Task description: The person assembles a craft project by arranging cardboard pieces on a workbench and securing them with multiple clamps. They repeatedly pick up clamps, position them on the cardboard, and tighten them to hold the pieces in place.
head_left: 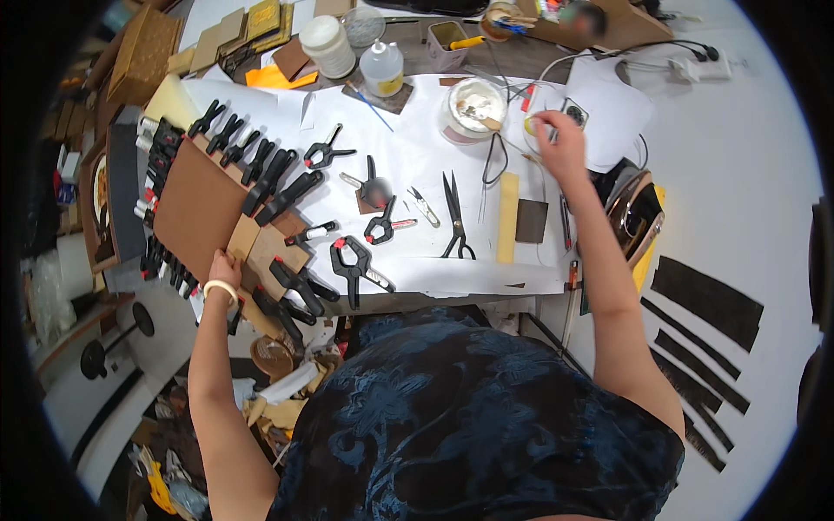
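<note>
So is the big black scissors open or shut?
Shut. The black-handled scissors lie flat on the white table cover, blades together in one point, handle loops side by side.

On the table (417,156) we find the clamped board (200,204) at the left edge, with our left hand (223,267) on its near corner. Loose clamps (352,265) lie right of the board, the scissors (453,217) further right. Our right hand (560,143) reaches the far right side, just right of the open tub (473,108).
</note>
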Motion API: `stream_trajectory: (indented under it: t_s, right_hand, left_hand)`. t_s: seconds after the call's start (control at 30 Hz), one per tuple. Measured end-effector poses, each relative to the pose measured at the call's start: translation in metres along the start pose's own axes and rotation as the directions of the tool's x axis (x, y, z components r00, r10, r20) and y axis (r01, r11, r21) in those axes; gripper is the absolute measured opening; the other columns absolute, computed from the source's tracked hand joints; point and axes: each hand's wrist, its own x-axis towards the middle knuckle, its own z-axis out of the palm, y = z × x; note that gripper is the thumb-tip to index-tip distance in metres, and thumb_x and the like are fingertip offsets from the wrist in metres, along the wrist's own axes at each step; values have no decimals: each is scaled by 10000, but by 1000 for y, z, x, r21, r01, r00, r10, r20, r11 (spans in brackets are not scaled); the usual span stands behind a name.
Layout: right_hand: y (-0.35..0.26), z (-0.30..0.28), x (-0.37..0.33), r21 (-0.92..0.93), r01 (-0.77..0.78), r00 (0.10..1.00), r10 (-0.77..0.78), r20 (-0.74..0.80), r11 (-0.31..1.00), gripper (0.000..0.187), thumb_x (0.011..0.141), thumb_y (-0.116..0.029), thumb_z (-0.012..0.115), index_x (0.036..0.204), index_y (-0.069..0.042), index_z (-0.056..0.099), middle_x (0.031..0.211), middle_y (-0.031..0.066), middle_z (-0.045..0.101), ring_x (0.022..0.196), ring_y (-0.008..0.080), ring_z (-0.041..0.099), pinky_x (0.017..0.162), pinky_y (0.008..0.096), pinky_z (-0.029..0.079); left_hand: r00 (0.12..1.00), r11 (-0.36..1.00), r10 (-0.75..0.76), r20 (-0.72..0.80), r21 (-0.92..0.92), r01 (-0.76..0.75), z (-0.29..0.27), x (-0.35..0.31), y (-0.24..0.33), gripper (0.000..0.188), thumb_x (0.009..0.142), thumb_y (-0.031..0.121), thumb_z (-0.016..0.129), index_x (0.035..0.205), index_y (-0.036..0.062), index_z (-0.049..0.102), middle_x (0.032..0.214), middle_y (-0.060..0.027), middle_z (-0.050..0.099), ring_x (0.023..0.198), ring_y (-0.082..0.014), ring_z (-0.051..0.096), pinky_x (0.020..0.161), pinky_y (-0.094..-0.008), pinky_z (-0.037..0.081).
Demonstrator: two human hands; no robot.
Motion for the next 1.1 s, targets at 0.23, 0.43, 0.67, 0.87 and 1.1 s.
stream_trajectory:
  t_s: [0.23,0.43,0.67,0.87,1.1]
  right_hand:
    - [-60,39,6,-75,104,978,-89,188,992,251,890,-219,787,1078,-61,737,999,125,669,917,321,674,828,394,552]
    - [-69,30,32,-148,70,997,-72,-8,986,207,951,-274,708,927,-72,750,846,111,691,803,358,681,693,455,541]
    - [-68,-2,57,-21,-172,982,170,-80,985,203,984,-261,714,958,-62,739,689,118,678,591,274,646,579,382,507]
    - [-9,-10,145,230,-237,917,295,-267,944,226,1000,-239,676,984,-25,748,736,73,732,670,166,704,637,315,528]
    - [98,67,265,-285,-398,915,355,-194,872,303,901,-267,682,965,15,775,903,240,754,889,427,739,844,514,583]
  left_hand:
    - [999,999,34,4,-43,-33,-5,-5,-4,275,961,195,698,961,-78,661,1197,-274,599,1087,-479,631,948,-500,517]
    - [993,989,97,-71,-100,-104,0,-11,-16,269,1006,203,644,1033,-64,613,1142,-293,624,1085,-496,624,936,-513,518]
    - [998,982,-11,-64,-190,-1,-6,-20,0,269,979,177,677,1065,-57,577,1098,-306,643,1057,-508,630,911,-514,522]
    - [996,995,64,-62,-68,-68,-2,-23,-4,231,965,150,682,1038,-64,634,1146,-278,597,1054,-489,628,907,-508,527]
    - [996,997,71,-60,-34,-73,-3,-6,10,211,954,133,692,1011,-65,643,1167,-253,595,1031,-476,635,895,-491,533]
